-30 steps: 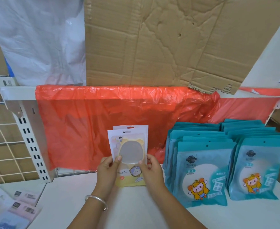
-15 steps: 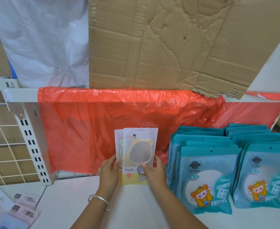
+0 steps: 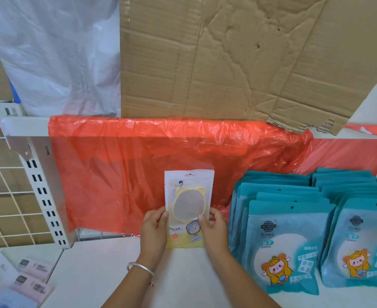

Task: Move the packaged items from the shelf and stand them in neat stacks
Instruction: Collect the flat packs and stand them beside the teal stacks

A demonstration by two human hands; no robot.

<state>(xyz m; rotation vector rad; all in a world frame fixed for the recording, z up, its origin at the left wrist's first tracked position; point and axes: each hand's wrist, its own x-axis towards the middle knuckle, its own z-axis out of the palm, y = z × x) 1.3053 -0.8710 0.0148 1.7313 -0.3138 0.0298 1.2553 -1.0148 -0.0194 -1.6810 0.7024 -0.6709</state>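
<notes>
Cardboard (image 3: pixel 227 58), big, brown and creased, fills the top of the view. Under it a red plastic sheet (image 3: pixel 138 170) hangs down behind the white shelf (image 3: pixel 98 270). Two rows of teal packs (image 3: pixel 278 245) stand leaning back at the right side of the shelf, one row just beside the other, close to the front edge. Some pink packs (image 3: pixel 34 278) lie flat down past the shelf's left front corner.

The yellow mirror pack (image 3: pixel 188 196) stands on its bottom edge near the middle of the shelf, just left of the teal rows and not touching them. A second pack may hide right behind it; I cannot tell. The left hand (image 3: pixel 153 230) pinches its left side and the right hand (image 3: pixel 214 227) pinches its right side, thumbs in front. A silver bangle (image 3: pixel 140 268) sits on the left wrist.

The pack looks light, thin and bendy, and its shiny skin is probably slippery. The mirror inside could crack, so no squeezing the middle. I think the sides, low down, are the best place to hold, and it will likely flop over unless it leans on something
</notes>
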